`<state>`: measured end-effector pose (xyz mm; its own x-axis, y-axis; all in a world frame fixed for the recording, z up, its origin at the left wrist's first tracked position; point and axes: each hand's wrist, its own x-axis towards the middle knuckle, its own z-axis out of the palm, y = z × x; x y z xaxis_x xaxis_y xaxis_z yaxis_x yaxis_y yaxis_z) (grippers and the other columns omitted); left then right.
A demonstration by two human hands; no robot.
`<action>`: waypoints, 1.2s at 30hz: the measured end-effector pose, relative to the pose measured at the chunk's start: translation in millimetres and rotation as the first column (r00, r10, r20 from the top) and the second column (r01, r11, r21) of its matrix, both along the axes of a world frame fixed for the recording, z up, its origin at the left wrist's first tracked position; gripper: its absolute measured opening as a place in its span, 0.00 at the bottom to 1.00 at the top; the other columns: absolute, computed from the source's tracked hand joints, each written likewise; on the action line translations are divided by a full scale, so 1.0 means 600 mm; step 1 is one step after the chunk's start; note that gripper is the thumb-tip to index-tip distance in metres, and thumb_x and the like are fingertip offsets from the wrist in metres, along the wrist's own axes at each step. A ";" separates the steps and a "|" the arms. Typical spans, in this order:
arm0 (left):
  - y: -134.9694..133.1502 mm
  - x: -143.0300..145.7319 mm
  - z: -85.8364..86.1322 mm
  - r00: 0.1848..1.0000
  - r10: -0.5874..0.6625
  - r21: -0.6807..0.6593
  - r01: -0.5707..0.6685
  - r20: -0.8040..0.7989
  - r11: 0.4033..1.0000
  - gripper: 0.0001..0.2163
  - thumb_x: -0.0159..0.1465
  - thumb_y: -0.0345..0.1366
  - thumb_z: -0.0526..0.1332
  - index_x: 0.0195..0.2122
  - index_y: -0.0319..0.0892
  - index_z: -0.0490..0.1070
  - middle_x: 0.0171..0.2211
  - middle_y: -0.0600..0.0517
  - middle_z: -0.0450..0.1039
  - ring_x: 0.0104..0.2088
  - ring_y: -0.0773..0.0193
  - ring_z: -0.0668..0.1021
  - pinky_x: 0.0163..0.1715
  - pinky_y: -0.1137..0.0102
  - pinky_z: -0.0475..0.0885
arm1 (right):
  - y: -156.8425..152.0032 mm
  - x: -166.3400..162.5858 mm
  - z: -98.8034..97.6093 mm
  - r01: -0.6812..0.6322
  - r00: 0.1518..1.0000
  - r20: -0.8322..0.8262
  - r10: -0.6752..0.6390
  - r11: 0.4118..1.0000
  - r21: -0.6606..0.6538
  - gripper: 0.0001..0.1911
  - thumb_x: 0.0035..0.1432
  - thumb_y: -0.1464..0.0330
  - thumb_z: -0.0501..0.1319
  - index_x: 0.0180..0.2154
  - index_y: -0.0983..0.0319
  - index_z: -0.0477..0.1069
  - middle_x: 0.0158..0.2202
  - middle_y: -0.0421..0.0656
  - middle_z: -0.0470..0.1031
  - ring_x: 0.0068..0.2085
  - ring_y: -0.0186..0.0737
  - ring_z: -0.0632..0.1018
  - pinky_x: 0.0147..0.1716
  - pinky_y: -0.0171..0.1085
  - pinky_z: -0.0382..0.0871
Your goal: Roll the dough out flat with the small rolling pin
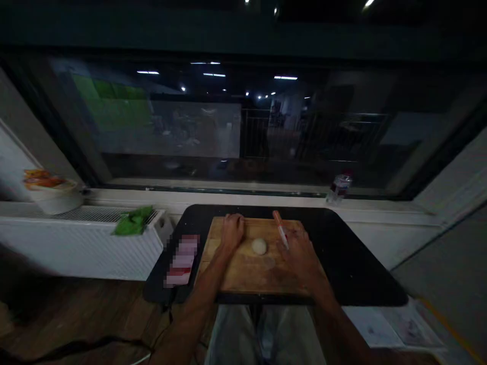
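A wooden cutting board (pixel 243 279) lies on a small black table, with a round pale ball that looks like dough (pixel 259 246) near its middle. My left hand (pixel 232 230) is at the board's far left edge, its fingers curled down over that edge. On the right side of the board, my right hand (pixel 299 251) is closed around the lower end of a slim orange-and-white tool (pixel 279 222). The tool's orange end points away from me; its exact kind is unclear. A faint round mark shows on the wood near the ball.
The black table (pixel 353 274) carries a blurred-out pink and white item (pixel 183 261) at left. Behind are a windowsill with a plastic bottle (pixel 338 188) and a large dark window. To the left, a white radiator (pixel 102 243) holds a green cloth-like thing (pixel 134 220) and a white bowl (pixel 57 198).
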<state>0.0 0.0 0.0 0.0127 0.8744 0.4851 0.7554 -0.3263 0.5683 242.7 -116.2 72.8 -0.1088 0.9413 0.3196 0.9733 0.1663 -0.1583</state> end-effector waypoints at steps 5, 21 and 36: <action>-0.001 -0.004 0.004 1.000 0.023 0.001 -0.023 -0.006 1.000 0.13 0.75 0.30 0.58 0.42 0.43 0.84 0.45 0.44 0.88 0.48 0.50 0.84 0.58 0.57 0.72 | 0.000 0.032 -0.032 0.124 0.986 -0.080 -0.144 0.968 -0.218 0.18 0.77 0.64 0.60 0.59 0.64 0.83 0.54 0.57 0.87 0.56 0.55 0.86 0.57 0.43 0.76; 0.015 -0.004 -0.003 0.999 0.038 0.011 -0.039 0.025 0.999 0.11 0.74 0.29 0.60 0.39 0.43 0.83 0.42 0.43 0.87 0.47 0.50 0.84 0.61 0.57 0.72 | 0.088 0.095 -0.064 -0.051 0.791 -0.601 0.117 0.991 0.127 0.28 0.74 0.48 0.55 0.54 0.60 0.83 0.54 0.54 0.85 0.54 0.54 0.84 0.58 0.51 0.78; -0.001 -0.008 0.011 0.995 -0.040 0.027 0.038 0.095 0.999 0.11 0.72 0.29 0.60 0.37 0.45 0.82 0.39 0.46 0.87 0.43 0.52 0.84 0.61 0.55 0.74 | 0.104 0.094 -0.106 0.026 0.614 -0.785 0.083 0.992 0.126 0.29 0.67 0.41 0.58 0.43 0.59 0.82 0.43 0.52 0.88 0.44 0.55 0.86 0.50 0.50 0.81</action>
